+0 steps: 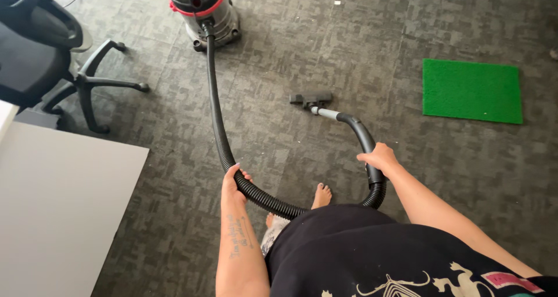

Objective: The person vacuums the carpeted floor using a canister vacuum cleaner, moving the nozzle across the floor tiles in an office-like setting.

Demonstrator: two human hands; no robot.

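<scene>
As we scan from the desk edge (58,204) and office chair (64,70), our left hand (234,183) has its fingers wrapped round the ribbed black hose (218,122), which runs up to the canister vac (203,9): bendy and light, we'd judge, but draggy on carpet. Our right hand (381,157) is closed on the stiff curved wand handle (363,137), prob. the best grip pt; the floor nozzle (311,100) sits on carpet near the green mat (472,90).
</scene>
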